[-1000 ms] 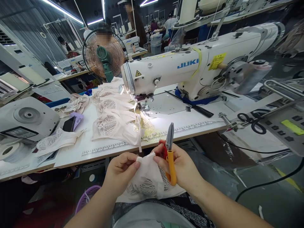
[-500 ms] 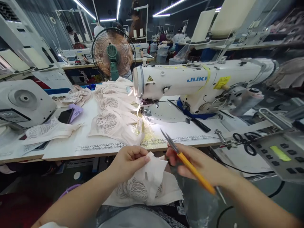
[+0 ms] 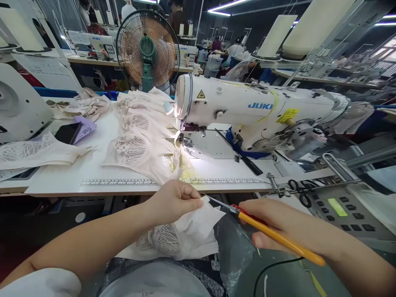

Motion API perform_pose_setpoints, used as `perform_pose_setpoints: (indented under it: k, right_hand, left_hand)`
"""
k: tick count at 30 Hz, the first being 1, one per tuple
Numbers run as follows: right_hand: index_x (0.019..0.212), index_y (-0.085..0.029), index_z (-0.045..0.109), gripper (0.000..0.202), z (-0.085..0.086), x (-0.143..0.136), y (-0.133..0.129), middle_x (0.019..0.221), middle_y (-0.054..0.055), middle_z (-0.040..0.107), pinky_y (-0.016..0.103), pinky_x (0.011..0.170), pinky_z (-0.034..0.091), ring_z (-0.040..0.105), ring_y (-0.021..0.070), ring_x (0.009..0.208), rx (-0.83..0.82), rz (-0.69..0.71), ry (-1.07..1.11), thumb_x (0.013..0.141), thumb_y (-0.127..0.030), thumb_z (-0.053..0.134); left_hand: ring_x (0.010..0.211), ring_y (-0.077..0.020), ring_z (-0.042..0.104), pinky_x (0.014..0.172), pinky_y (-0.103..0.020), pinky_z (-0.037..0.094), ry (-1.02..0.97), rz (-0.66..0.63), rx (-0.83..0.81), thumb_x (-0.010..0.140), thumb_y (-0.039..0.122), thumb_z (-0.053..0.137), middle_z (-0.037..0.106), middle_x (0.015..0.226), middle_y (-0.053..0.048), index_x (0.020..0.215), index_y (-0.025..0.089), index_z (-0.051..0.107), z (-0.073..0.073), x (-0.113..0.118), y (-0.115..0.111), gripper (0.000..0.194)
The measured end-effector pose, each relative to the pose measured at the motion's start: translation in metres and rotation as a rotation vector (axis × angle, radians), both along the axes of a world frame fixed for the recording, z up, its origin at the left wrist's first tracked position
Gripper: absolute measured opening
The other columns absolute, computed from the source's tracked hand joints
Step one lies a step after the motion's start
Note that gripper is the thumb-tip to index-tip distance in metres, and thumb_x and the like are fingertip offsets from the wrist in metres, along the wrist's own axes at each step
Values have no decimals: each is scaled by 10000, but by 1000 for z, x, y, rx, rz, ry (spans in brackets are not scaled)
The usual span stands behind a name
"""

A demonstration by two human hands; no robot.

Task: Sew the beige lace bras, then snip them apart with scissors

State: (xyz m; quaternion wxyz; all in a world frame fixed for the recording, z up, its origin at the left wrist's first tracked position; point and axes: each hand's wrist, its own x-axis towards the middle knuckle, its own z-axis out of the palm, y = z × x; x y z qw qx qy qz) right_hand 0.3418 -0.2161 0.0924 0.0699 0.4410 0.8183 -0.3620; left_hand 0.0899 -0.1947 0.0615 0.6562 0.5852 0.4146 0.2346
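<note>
The metal scissors with orange handle have swung in to the white lace-cupped bra, bringing its edge within cutting reach. Beyond the tabletop's front edge, the left hand pinches its top corner; the right hand grips the scissors.

The left edge cuts off the white machine with a round cover from our view. Our left hand hides part of the pale lace-cupped garment. We cannot read the tiny print on the yellow rectangular sticker.
</note>
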Motion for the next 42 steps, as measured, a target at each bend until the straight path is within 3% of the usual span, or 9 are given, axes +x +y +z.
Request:
perform_pose_setpoints:
  k: [15,21,28,34,38,42]
  right_hand:
    - [666,-204,380,472,-5,7,-8,608,-32,384,236,457,200,292,107,508,3,-39,-73,768,-655,470]
    - [659,-201,361,449,-15,11,-12,600,-50,329,225,443,189,238,96,516,-89,-110,-27,765,-608,520]
    - [610,-195,311,452,-37,7,-18,584,-54,293,228,458,182,224,89,521,-20,-172,43,783,-532,556]
    - [584,-196,295,503,-46,-3,-23,578,-46,281,230,457,189,233,92,517,-15,-239,79,784,-622,474]
    - [629,-198,360,499,-39,-2,-21,599,-21,369,244,474,270,313,112,521,98,-212,159,817,-659,349]
    - [801,-199,482,395,-46,1,-21,753,23,501,264,562,406,479,161,656,250,-347,464,789,-593,513]
  left_hand:
    - [481,-83,377,489,-226,303,13,-40,-22,665,353,616,485,539,31,655,146,616,-5,4,5,208]
    - [476,-79,383,483,-221,308,18,-62,-19,677,352,616,494,536,33,667,143,618,-4,5,4,210]
    - [471,-72,382,467,-210,291,46,-64,-29,674,323,625,503,530,32,653,132,613,0,6,4,193]
    - [460,-67,378,457,-206,268,43,-48,-81,679,323,616,508,534,30,661,133,592,-2,6,2,193]
    - [454,-65,373,454,-202,275,86,-48,-1,717,313,602,485,517,37,683,137,597,-2,3,0,179]
    - [486,-63,409,467,-187,306,13,17,66,722,262,615,501,546,36,695,142,594,1,2,-4,125]
